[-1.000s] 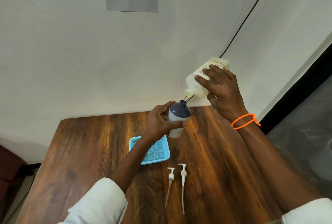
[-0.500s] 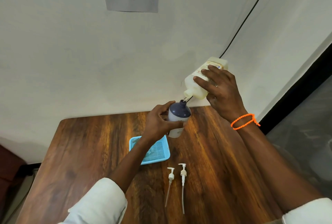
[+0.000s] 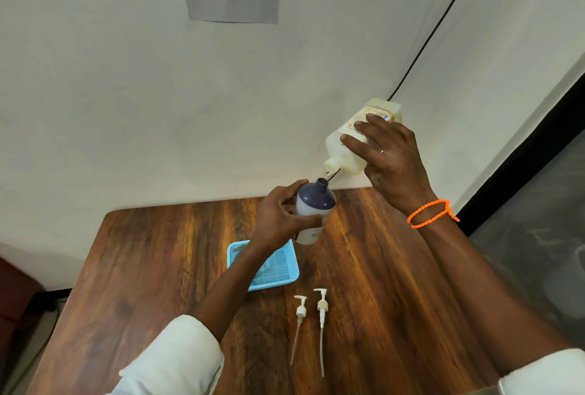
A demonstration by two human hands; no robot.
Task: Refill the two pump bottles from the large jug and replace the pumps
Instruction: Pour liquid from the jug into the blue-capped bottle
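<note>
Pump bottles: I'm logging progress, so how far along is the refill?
Done: both pumps lie off on the table. In hand: right hand tilts the jug over the bottle held by the left hand. Left: a second bottle, unseen here, and refitting pumps.

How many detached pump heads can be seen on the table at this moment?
2. Both white plastic pump heads lie side by side on the brown wooden table, below the blue tray: a shorter left one and a longer right one. None appears hidden.

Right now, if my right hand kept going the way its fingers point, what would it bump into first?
The right hand grips the tilted jug, fingers aimed up and left. Beyond the jug, probably the white wall; depth is unclear.
</note>
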